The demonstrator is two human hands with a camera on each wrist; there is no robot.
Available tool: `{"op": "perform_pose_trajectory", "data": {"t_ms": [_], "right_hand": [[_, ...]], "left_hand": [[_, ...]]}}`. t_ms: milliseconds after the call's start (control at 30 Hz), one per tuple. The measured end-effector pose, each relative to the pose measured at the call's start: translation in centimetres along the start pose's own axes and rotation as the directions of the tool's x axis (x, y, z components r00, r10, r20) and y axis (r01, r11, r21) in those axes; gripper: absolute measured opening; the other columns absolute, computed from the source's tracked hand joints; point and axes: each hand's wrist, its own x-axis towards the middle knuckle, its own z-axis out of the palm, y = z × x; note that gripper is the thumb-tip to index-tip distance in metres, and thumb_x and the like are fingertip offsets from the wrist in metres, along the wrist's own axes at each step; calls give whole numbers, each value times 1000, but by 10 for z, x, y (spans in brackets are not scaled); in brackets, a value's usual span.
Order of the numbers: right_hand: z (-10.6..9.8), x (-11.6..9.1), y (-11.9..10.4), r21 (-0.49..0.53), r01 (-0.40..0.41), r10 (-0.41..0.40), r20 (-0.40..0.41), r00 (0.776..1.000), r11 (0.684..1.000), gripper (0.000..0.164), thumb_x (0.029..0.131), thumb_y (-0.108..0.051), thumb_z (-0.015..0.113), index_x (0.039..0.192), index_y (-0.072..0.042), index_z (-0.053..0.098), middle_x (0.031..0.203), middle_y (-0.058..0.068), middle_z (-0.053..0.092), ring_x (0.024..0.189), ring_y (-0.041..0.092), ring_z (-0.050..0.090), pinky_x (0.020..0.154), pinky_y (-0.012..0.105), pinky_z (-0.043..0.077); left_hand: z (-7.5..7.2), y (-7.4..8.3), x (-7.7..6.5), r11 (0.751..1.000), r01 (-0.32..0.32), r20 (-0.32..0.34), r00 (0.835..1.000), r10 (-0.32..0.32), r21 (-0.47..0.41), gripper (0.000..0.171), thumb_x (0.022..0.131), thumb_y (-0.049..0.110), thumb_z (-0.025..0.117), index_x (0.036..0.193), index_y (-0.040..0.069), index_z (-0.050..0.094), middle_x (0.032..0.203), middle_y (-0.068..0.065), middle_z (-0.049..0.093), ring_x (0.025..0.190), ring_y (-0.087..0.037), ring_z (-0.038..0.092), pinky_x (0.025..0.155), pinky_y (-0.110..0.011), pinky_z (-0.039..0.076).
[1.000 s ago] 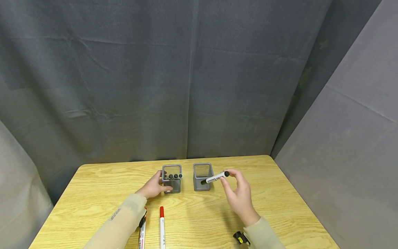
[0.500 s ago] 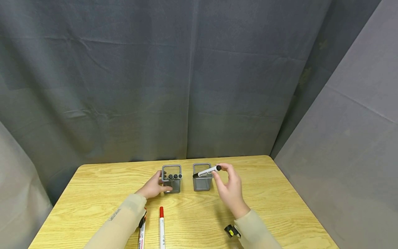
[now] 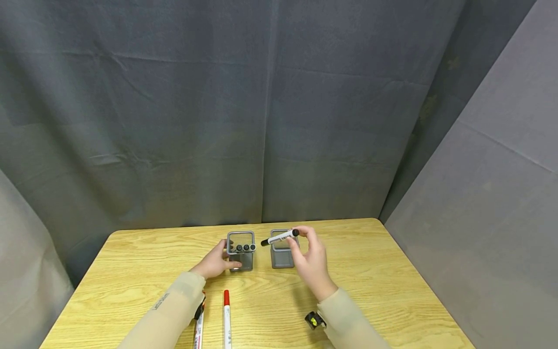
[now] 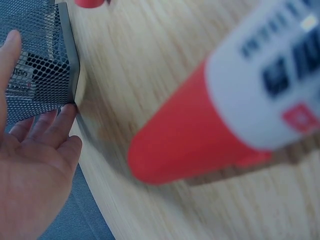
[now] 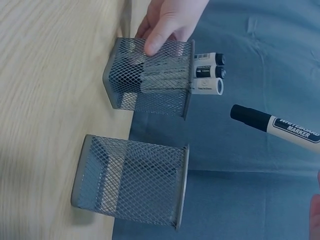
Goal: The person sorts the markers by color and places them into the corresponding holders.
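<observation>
Your left grip (image 3: 213,262) clasps the loaded cup (image 3: 246,262), presumably steadying it; your right grip (image 3: 311,261) pinches the marker (image 3: 280,237) near one end, seemingly to leave the other free, slanting leftward from that grip, higher than the second cup (image 3: 283,259).

"WHITEBOARD MARKER" on the raised black-capped marker (image 5: 290,131); blurred print (image 4: 290,60) on a red-capped marker (image 4: 200,120)

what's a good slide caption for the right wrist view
Left hand holds a mesh cup of three markers beside a second mesh cup, a black-capped marker held nearby.
</observation>
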Motion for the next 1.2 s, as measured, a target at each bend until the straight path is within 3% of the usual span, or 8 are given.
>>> {"op": "perform_pose_trajectory", "data": {"t_ms": [433,833,1200], "right_hand": [[22,4,3,-12,-32,33,38,999,999,29,89,-2,78,113,-1,63,103,11,71,98,27,69,92,44,56],[32,7,8,-3,-48,48,38,998,999,29,89,-1,77,114,-2,62,102,10,71,97,27,70,91,43,57],[41,10,9,-24,-80,83,142,986,996,25,95,-9,74,118,-7,62,105,8,71,101,24,70,81,37,59]], "left_hand": [[1,1,-1,1000,-10,-8,1000,10,0,79,83,9,86,147,0,40,146,-26,53,136,-51,51,110,-56,48],[0,4,-2,1000,2,-6,1000,-2,11,79,84,12,86,147,0,40,152,-29,46,138,-51,49,112,-57,46],[-2,5,-4,1000,-7,11,1000,7,16,80,85,13,85,149,-1,38,151,-28,48,139,-49,49,113,-58,44]]}}
